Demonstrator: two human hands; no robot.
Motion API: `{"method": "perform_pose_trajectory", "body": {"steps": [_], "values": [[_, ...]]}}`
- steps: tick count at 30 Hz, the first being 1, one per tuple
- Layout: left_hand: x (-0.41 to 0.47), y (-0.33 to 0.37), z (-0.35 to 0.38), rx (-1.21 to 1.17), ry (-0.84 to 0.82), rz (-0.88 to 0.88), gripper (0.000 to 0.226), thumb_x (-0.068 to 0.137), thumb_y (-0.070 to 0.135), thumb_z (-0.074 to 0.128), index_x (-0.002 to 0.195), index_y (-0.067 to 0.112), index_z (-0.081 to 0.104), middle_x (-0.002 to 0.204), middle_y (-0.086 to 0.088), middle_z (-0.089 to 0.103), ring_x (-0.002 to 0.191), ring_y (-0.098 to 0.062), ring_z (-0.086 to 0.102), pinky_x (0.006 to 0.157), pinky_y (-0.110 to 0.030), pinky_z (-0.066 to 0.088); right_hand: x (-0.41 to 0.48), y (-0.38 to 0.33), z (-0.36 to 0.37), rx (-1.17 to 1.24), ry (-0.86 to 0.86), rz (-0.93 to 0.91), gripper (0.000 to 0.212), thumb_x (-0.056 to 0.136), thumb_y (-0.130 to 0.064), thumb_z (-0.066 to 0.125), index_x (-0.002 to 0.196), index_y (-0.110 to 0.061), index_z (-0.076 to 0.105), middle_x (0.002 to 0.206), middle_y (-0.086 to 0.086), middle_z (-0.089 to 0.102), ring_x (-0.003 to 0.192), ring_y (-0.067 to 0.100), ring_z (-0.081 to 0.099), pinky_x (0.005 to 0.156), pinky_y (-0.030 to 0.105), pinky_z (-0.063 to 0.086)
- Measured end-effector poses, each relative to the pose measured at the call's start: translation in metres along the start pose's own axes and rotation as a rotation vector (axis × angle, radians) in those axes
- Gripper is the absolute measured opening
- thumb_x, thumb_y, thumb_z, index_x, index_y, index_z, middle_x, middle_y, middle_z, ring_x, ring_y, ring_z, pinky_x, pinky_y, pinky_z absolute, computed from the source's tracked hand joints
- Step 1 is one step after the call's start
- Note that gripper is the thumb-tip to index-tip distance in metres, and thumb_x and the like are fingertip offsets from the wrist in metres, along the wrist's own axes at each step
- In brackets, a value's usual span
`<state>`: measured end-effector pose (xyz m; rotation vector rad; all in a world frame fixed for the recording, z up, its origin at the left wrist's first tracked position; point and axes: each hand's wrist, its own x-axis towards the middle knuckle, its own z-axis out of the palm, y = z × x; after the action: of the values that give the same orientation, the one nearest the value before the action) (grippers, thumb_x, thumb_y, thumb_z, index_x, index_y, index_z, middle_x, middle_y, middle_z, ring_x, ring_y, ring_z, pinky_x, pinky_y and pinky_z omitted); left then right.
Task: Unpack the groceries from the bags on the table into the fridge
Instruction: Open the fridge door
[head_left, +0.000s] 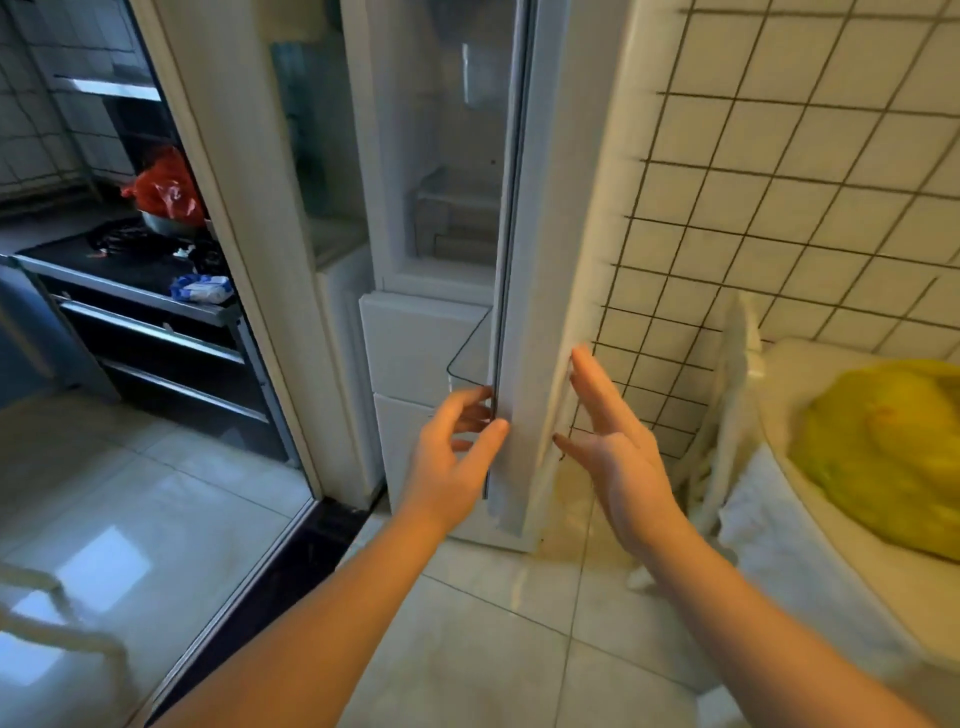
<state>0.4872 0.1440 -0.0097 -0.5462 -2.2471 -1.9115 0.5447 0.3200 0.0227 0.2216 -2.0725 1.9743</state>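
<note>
The white fridge stands ahead with its door swung out edge-on toward me. Pale shelves and door bins show dimly inside. My left hand curls its fingers around the door's inner edge by the dark seal. My right hand lies flat with straight fingers against the door's outer face. A yellow plastic bag sits on the white table at the right.
A tiled wall runs right of the door, with a white chair against it. Left, past a sliding-door frame, a kitchen counter holds a red bag and a blue packet.
</note>
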Motion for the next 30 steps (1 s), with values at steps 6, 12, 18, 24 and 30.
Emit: {"method": "perform_pose_trajectory", "body": {"steps": [6, 12, 18, 24, 30], "values": [[-0.027, 0.017, 0.075, 0.075, -0.045, 0.07, 0.036, 0.088, 0.044, 0.062, 0.123, 0.042, 0.054, 0.115, 0.008, 0.063, 0.106, -0.005, 0.063, 0.085, -0.028, 0.055, -0.04, -0.007, -0.076, 0.137, 0.044, 0.126, 0.082, 0.076, 0.001, 0.032, 0.148, -0.035, 0.042, 0.15, -0.012, 0.047, 0.142, 0.01, 0.039, 0.11, 0.058, 0.04], [-0.055, 0.037, 0.165, 0.125, -0.129, 0.084, 0.056, 0.089, 0.044, 0.063, 0.14, 0.042, 0.043, 0.126, 0.014, 0.051, 0.113, -0.003, 0.056, 0.096, -0.028, 0.049, -0.076, -0.011, -0.151, 0.096, 0.078, 0.149, 0.077, 0.073, -0.004, 0.035, 0.144, -0.033, 0.044, 0.14, -0.01, 0.058, 0.133, 0.013, 0.051, 0.093, 0.032, 0.054], [-0.07, 0.055, 0.241, 0.201, -0.241, 0.042, 0.083, 0.087, 0.051, 0.063, 0.157, 0.033, 0.022, 0.137, 0.015, 0.033, 0.125, -0.003, 0.045, 0.103, -0.027, 0.042, -0.091, -0.005, -0.214, -0.014, 0.122, 0.207, 0.089, 0.069, -0.006, 0.039, 0.155, -0.028, 0.028, 0.153, -0.006, 0.044, 0.141, 0.012, 0.04, 0.114, 0.042, 0.039], [-0.068, 0.072, 0.288, 0.265, -0.311, -0.021, 0.089, 0.092, 0.034, 0.065, 0.159, 0.037, 0.008, 0.144, 0.015, 0.024, 0.117, -0.004, 0.043, 0.1, -0.033, 0.045, -0.097, -0.002, -0.254, -0.055, 0.151, 0.272, 0.095, 0.07, -0.01, 0.041, 0.158, -0.034, 0.015, 0.164, -0.007, 0.021, 0.15, 0.013, 0.022, 0.12, 0.051, 0.027], [-0.069, 0.084, 0.316, 0.262, -0.347, -0.055, 0.092, 0.088, 0.023, 0.061, 0.159, 0.038, 0.005, 0.153, 0.014, 0.017, 0.113, -0.004, 0.042, 0.098, -0.04, 0.051, -0.097, -0.001, -0.28, -0.07, 0.145, 0.296, 0.09, 0.073, -0.013, 0.043, 0.155, -0.044, 0.019, 0.163, -0.014, 0.023, 0.15, 0.012, 0.023, 0.119, 0.053, 0.029]]}}
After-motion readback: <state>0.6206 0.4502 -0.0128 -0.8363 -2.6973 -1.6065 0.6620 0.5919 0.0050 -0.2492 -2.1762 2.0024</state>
